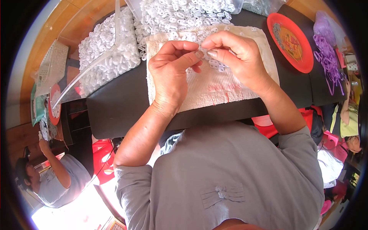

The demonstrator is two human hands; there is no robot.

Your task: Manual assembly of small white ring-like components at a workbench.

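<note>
My left hand (169,73) and my right hand (242,57) meet fingertip to fingertip above a cream towel (199,90). Thumb and forefinger are pinched together on each. Whatever sits between the fingertips is too small to make out. Below and behind the fingers, small white oval plastic pieces with holes (217,66) lie loose on the cloth. A larger heap of the same white pieces (168,17) spreads just beyond the towel's far edge.
A clear plastic bag of white pieces (109,57) stands at left on the black table (119,111). At right lie a red oval tray (273,23) holding grey bits and a tangle of purple ribbon (327,57). Another person (57,176) works at far left.
</note>
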